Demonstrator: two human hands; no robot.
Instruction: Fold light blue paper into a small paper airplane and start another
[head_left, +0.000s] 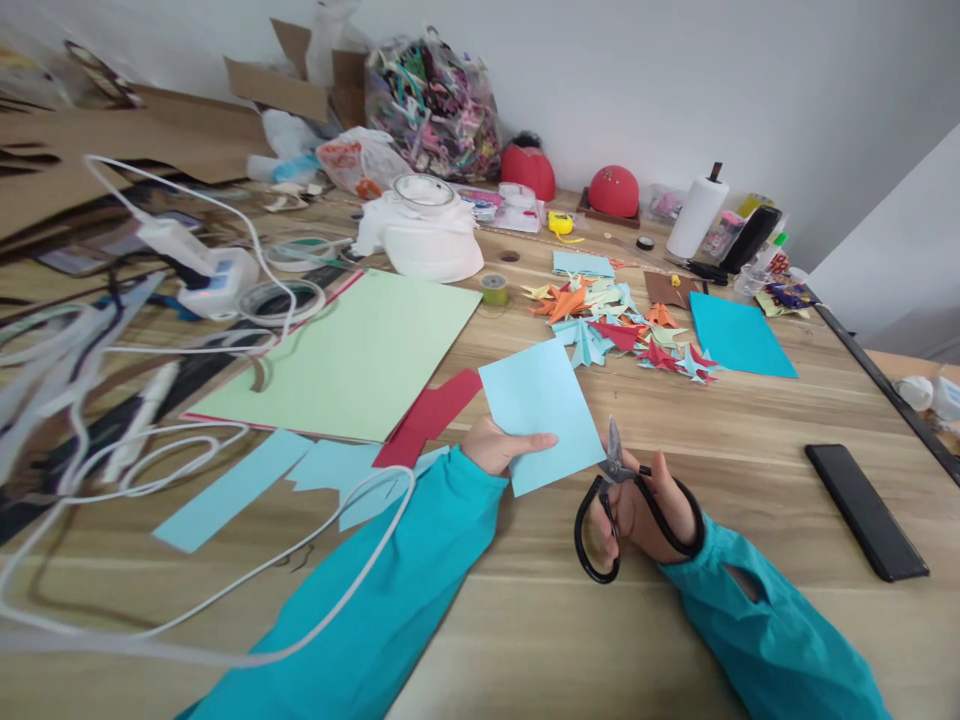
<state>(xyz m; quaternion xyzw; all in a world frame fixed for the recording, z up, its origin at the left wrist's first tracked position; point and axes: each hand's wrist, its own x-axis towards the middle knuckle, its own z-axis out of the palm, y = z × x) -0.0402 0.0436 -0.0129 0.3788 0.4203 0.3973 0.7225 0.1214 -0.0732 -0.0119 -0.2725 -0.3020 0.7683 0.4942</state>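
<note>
My left hand (495, 444) pinches a light blue sheet of paper (541, 405) by its lower left side, thumb on top. In my right hand (649, 505) is a pair of black-handled scissors (613, 468), fingers through the loops. The blades point up and lie close to the right corner of the sheet; whether they touch it I cannot tell. Beyond the sheet lies a pile of folded paper shapes (592, 325) in orange, red, blue and pale green. Light blue paper strips (232, 488) and a red paper scrap (429, 415) rest left of my left hand.
Large pale green sheets (352, 350) lie at the left, near white cables (217, 655) that cross my left sleeve. A black phone (866, 510) is at the right. Turquoise paper (739, 335), a white cap (435, 245) and a yellow tape measure (560, 222) are farther back.
</note>
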